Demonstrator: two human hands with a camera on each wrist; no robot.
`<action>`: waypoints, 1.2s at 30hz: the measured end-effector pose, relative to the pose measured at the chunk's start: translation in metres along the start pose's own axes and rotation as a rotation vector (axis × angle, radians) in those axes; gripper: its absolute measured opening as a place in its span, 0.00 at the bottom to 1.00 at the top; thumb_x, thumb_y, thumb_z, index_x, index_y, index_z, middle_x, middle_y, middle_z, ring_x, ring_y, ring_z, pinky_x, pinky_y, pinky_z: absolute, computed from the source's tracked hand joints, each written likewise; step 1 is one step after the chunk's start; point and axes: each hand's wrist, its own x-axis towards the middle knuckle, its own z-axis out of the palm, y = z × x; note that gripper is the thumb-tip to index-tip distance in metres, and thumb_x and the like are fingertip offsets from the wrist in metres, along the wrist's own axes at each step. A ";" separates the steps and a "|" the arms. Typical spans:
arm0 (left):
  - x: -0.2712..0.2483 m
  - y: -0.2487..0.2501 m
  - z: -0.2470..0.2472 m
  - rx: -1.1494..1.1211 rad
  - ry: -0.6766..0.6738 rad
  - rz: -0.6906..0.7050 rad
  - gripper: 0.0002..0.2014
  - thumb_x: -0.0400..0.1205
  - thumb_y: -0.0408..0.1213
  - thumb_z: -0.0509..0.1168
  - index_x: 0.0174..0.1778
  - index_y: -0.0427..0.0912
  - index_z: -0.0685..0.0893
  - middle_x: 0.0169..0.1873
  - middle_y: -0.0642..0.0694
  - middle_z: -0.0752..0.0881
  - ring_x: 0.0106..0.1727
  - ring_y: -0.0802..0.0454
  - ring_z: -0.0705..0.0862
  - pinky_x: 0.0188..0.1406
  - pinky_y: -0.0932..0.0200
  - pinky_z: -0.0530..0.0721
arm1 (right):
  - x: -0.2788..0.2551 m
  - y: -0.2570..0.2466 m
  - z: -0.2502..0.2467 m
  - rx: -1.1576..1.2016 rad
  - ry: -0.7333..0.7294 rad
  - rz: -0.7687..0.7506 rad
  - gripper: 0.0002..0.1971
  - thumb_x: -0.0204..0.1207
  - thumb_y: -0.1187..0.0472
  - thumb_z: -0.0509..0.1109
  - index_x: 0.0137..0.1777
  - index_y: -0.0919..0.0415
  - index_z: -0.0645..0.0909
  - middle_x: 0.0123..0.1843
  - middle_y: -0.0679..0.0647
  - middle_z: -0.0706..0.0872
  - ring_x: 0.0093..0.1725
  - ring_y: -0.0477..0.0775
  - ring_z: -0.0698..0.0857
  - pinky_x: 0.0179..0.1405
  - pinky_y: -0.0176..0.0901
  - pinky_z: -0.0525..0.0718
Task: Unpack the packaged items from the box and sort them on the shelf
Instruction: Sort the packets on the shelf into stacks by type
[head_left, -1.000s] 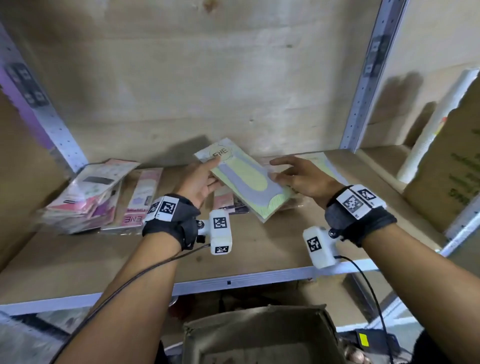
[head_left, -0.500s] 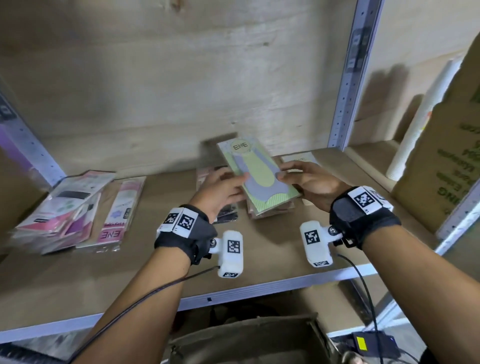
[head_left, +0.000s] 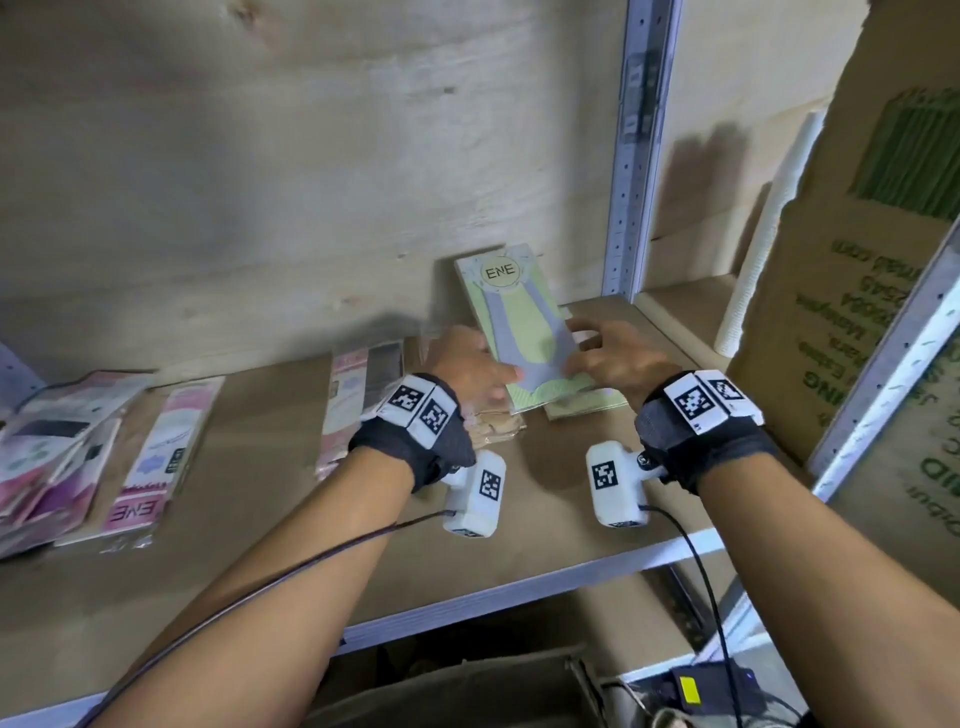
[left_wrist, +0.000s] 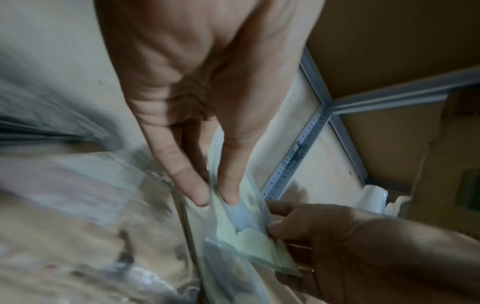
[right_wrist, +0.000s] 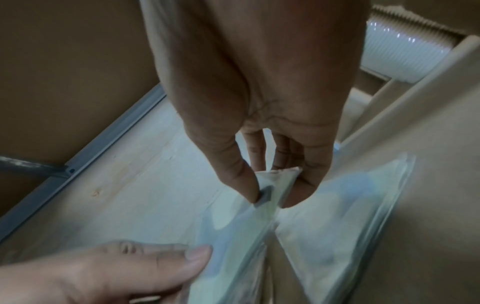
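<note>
Both hands on the green pack (head_left: 524, 332) — left hand (head_left: 470, 364) pinches its left edge, right hand (head_left: 615, 358) pinches the right. Pack tilted, over a stack at the shelf (head_left: 260, 519) back.

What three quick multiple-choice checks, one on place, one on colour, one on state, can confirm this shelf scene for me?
1. Where is the green ENE packet?
A. in the box
B. above the shelf, near the right upright
C. on the left pile

2. What colour is the ENE packet lying flat at the shelf's left?
A. pink
B. blue
C. black

3. How is the green packet held?
A. lying free
B. by the left hand alone
C. by both hands, the right hand too

B: it stands between the hands near the upright.
A: its print is pink.
C: both thumbs press its face.
</note>
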 end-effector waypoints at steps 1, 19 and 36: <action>0.006 0.005 0.006 0.065 0.007 0.000 0.22 0.73 0.32 0.80 0.60 0.26 0.86 0.50 0.34 0.92 0.47 0.42 0.93 0.53 0.43 0.91 | 0.003 0.003 -0.004 -0.031 0.036 0.010 0.29 0.70 0.72 0.76 0.72 0.56 0.79 0.46 0.55 0.87 0.46 0.58 0.87 0.47 0.50 0.87; 0.033 0.025 0.068 0.574 0.083 -0.099 0.26 0.73 0.42 0.81 0.60 0.31 0.83 0.57 0.38 0.90 0.59 0.43 0.89 0.60 0.51 0.88 | 0.011 0.022 -0.014 -0.391 0.205 0.183 0.18 0.75 0.65 0.75 0.65 0.69 0.83 0.64 0.65 0.85 0.65 0.64 0.83 0.66 0.50 0.83; 0.051 0.016 0.077 0.618 0.117 -0.139 0.29 0.67 0.48 0.84 0.53 0.31 0.84 0.58 0.37 0.87 0.57 0.40 0.88 0.39 0.58 0.80 | 0.011 0.023 -0.013 -0.387 0.210 0.191 0.18 0.75 0.64 0.75 0.64 0.68 0.85 0.63 0.65 0.86 0.63 0.64 0.84 0.66 0.50 0.83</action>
